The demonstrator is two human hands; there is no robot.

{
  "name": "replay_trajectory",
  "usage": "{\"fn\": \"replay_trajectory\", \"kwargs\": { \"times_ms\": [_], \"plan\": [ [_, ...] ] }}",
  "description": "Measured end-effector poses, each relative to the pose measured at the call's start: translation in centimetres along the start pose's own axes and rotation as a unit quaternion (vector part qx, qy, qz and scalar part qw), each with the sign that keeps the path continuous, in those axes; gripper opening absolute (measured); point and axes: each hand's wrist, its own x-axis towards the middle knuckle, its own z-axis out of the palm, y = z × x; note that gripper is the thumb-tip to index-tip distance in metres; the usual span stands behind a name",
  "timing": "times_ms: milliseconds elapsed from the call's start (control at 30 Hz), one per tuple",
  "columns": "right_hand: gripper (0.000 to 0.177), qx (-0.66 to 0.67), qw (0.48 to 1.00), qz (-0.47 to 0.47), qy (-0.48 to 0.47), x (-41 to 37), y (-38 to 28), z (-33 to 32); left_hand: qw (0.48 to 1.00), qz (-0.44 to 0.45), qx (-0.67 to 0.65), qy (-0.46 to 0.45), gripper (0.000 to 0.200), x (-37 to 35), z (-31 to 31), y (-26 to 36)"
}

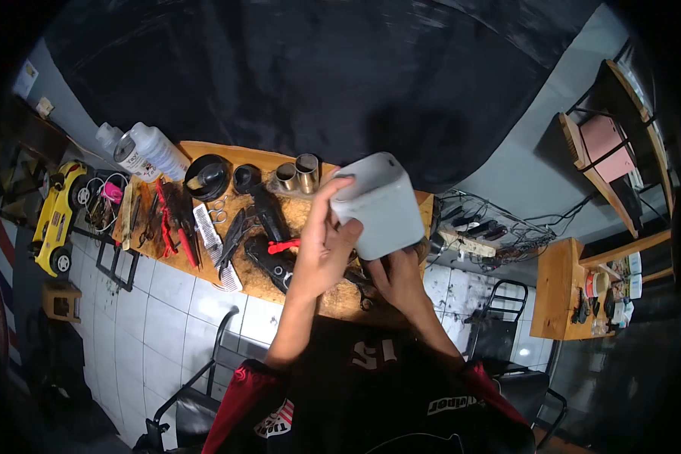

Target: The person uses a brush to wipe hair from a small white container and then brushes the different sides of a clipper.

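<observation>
A pale grey box-like container (390, 219) is held up over the wooden table (310, 299), tilted, with its open top toward the upper left. My left hand (327, 242) grips its left side, fingers over the rim and thumb on the front face. Under its lower end is my right hand (401, 280), with its fingertips partly hidden by the container. Left of my hands lie black clippers (268, 261), a red-handled item (283, 246) and a white comb (216, 246). Two metal cups (307, 172) stand behind them.
Spray bottles (159, 151), a black bowl (207, 177) and red-handled tools (185, 246) are at the table's left. A yellow toy car (58, 219) is farther left. Black chairs (507, 386) stand on both sides; cables (507, 219) and a wooden cabinet (556, 291) are at right.
</observation>
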Motion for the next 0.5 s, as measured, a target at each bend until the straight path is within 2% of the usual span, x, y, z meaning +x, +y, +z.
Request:
{"fn": "replay_trajectory", "kwargs": {
  "times_ms": [33,67,167,267,367,467,500],
  "plan": [
    [0.025,0.063,0.997,0.031,-0.023,-0.1,-0.1,0.0,1.0,0.001,-0.016,0.01,0.05,0.0,-0.4,-0.2],
    [0.026,0.093,0.995,0.023,-0.04,0.1,-0.1,-0.4,0.998,-0.015,-0.047,0.031,0.047,-0.2,-0.9,-0.8],
    [0.028,0.102,0.992,0.069,-0.029,0.5,-1.7,-1.2,0.994,-0.031,-0.088,0.054,0.045,-0.1,-1.5,-1.2],
    [0.029,-0.021,0.999,0.043,0.01,0.1,-0.1,-0.7,0.997,-0.005,-0.077,0.017,0.048,-0.1,-1.8,-1.3],
    [0.029,-0.124,0.99,0.013,-0.06,-0.3,0.4,-0.3,0.998,0.008,-0.056,-0.037,0.052,-0.3,-1.3,-0.5],
    [0.033,-0.012,0.992,-0.124,0.036,0.1,0.8,0.6,0.998,0.018,-0.061,-0.025,0.049,-0.3,-1.1,-1.2],
    [0.033,0.047,0.997,-0.06,0.005,0.0,0.4,0.2,0.998,0.016,-0.066,-0.015,0.05,-0.3,-1.4,-1.3]
  ]
}}
